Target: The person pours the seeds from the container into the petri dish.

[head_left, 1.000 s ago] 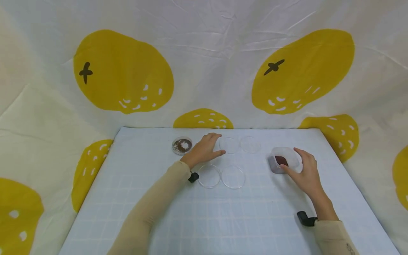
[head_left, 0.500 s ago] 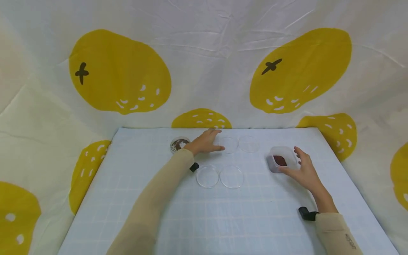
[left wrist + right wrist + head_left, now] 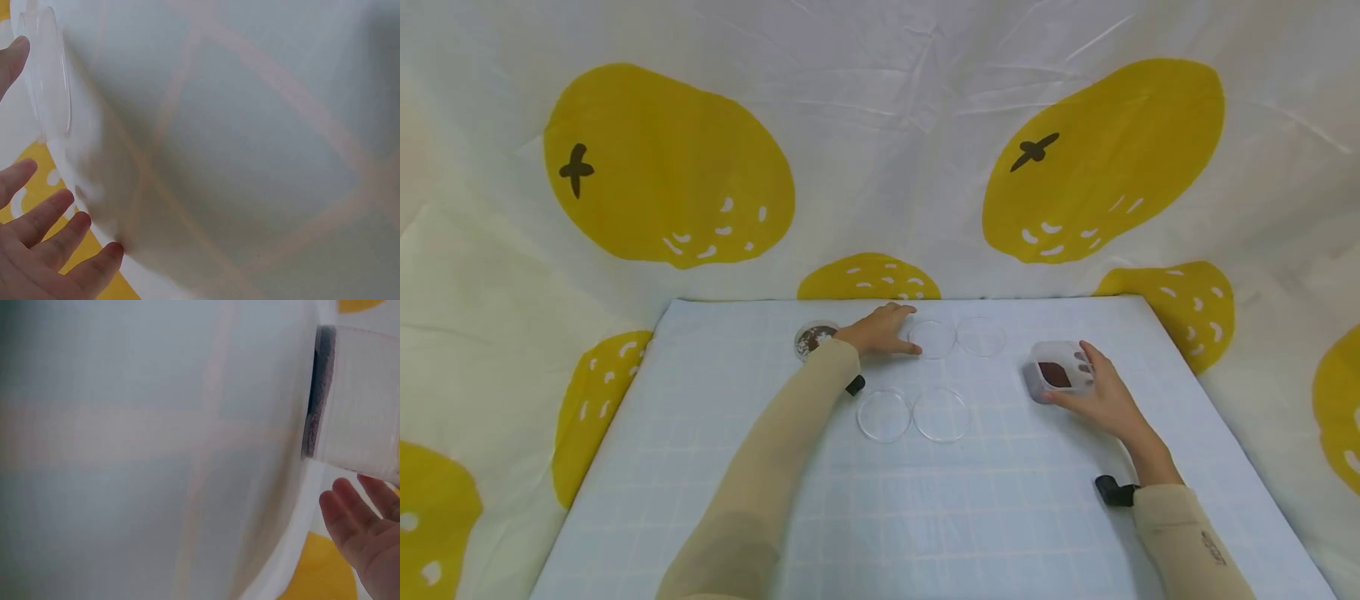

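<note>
My left hand is spread beside a clear petri dish at the back of the table, thumb and fingers apart. The left wrist view shows its fingers loosely extended near the clear dish. On the right, my right hand holds a translucent plastic container by its side, thumb at the front corner and fingers seen through the wall. Dark red-brown granular matter lies in its bottom. In the right wrist view fingers lie along the container's wall.
Another clear dish lies right of the first. Two more, a left one and a right one, lie side by side nearer me. A dish with brown and white bits is partly hidden by my left hand. A patterned cloth hangs behind the table.
My right hand's fingers have closed in from beside the container onto its wall. My left hand has shifted slightly, still spread by the back dish. The head view has turned a little.
</note>
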The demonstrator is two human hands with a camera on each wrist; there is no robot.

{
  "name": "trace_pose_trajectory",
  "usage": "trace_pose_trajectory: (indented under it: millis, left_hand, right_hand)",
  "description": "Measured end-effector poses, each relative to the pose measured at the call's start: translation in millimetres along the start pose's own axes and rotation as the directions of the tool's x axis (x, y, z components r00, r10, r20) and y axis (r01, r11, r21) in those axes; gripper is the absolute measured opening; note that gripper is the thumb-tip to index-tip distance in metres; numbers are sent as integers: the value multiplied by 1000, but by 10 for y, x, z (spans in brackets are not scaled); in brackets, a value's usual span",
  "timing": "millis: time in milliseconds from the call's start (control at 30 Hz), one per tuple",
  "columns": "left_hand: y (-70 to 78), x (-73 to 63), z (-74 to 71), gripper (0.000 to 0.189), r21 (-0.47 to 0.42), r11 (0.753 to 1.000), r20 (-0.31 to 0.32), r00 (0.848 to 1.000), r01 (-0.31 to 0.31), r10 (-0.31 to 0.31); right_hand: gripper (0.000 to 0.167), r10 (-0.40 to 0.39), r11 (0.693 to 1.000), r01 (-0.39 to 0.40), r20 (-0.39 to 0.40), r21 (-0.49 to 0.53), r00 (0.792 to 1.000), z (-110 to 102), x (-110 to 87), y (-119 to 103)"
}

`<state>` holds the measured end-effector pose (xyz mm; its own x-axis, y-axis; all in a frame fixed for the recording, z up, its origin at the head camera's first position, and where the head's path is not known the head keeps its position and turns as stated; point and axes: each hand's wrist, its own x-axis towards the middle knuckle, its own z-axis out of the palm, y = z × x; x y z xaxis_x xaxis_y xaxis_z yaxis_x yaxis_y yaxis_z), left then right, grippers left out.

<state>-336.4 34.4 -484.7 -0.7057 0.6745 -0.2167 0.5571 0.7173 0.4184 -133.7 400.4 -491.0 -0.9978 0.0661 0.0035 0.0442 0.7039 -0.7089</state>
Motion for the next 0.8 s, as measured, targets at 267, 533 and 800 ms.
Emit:
trace_pose_trajectory:
  millis: [267,533,800]
  left_hand:
    - [1,38,2,92,20,1000,38,999,10,-11]
    - [47,22,16,93,54,997,58,997,51,-54]
    - [63,1,22,87,68,996,41,998,52,-55]
  right_hand:
    - [119,-3,995,-5,80,98,997,-61,35,81]
    - [115,-18,992,1,138,126,990,-91,90,182]
    - [112,-26,989,3,150,149,988,-104,115,208]
